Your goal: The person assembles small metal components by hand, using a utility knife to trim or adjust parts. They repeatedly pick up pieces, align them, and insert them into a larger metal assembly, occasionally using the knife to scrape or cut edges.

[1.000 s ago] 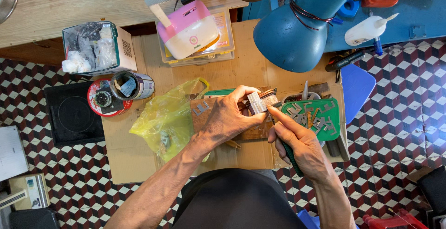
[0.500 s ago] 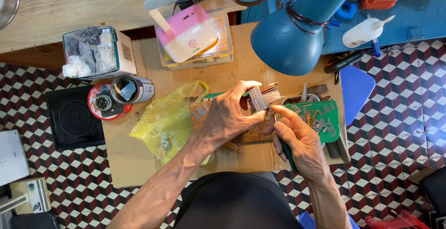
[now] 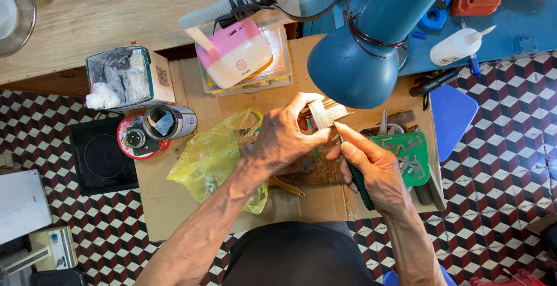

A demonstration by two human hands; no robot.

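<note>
A checkered red, white and black floor (image 3: 499,164) surrounds a low work surface covered with brown cardboard (image 3: 174,205), with a wooden bench (image 3: 116,13) above it in the head view. A big blue lamp (image 3: 371,48) hangs over the middle, its shade just above the hands. To the left lies a yellow bag (image 3: 214,155); to the right sits a green tray (image 3: 415,155) of small metal pieces. The left hand (image 3: 284,138) has its fingers closed around a small pale block (image 3: 320,113), pinched between thumb and fingertips and held above the cardboard, its long axis running up and slightly left. The right hand (image 3: 374,167) is wrapped around a dark green-handled tool (image 3: 361,184), forefinger stretched toward the block's lower right side, the tip just meeting it.
</note>
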